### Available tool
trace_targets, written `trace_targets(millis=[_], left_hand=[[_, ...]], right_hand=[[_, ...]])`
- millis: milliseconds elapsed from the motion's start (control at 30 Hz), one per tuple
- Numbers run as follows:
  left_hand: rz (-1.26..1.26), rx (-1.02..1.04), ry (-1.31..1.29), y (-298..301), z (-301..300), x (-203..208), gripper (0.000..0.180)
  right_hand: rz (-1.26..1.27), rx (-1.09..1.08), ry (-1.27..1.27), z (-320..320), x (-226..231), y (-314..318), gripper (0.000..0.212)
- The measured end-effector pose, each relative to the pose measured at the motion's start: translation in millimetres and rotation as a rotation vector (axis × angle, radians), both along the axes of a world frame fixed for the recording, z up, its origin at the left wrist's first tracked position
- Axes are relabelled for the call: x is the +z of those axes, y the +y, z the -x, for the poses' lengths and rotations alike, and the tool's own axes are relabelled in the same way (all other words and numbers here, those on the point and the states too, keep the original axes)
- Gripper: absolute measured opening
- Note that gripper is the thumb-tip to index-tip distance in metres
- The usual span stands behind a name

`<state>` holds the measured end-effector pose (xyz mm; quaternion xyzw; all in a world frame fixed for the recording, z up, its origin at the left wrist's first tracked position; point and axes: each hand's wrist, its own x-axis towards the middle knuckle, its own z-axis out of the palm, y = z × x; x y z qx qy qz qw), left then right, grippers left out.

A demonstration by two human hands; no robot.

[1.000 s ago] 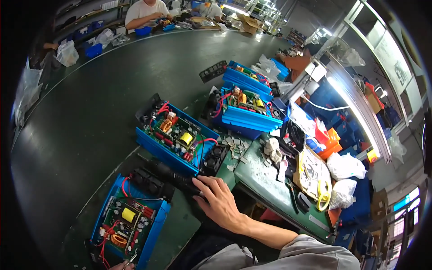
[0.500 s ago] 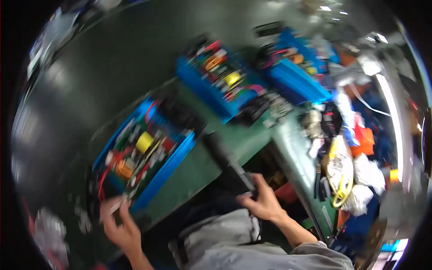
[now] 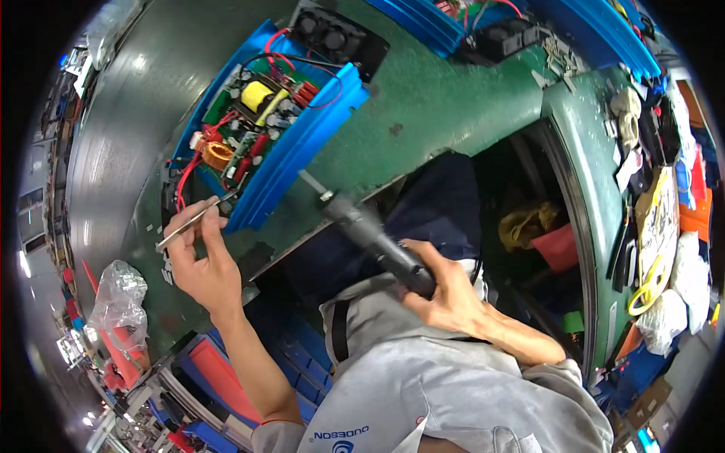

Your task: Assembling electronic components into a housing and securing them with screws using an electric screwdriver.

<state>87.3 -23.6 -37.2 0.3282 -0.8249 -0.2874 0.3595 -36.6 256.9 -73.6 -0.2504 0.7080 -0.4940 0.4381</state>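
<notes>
My left hand is closed on thin metal tweezers, held at the near left corner of an open blue metal housing. The tweezers' tip lies close to the housing's end. Inside sits a circuit board with a yellow-wrapped transformer, a copper-coloured coil and red wires. A black end panel with two fans lies at its far end, joined by wires. My right hand grips a black electric screwdriver, its bit pointing at the housing's near side without touching it.
More blue housings with boards stand farther back on the green bench. Small metal pieces lie by them. On the right bench are yellow-handled scissors and bags. A clear plastic bag lies at left; the bench edge borders my lap.
My view has swung, so the housings sit higher in the picture. The tweezers show clearly in my left hand now. The screwdriver remains in my right hand, its bit nearer the closest housing.
</notes>
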Motion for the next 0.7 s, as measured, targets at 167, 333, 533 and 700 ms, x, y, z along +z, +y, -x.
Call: trace_targets(millis=[167, 333, 533, 700], left_hand=[[0.032, 0.034, -0.036, 3.6, 6.8, 4.0, 0.014], [0.035, 0.055, -0.067, 5.0, 7.8, 5.1, 0.015], [0.044, 0.054, -0.062, 6.7, 7.0, 3.9, 0.015], [0.049, 0.048, -0.062, 5.3, 8.6, 3.0, 0.015]], right_hand=[[0.171, 0.071, 0.11, -13.3, -13.7, -10.8, 0.065], [0.164, 0.095, 0.081, -10.7, -10.9, -17.4, 0.064], [0.168, 0.102, 0.097, -9.6, -11.1, -18.1, 0.063], [0.166, 0.091, 0.019, -6.1, -6.1, -25.3, 0.062]])
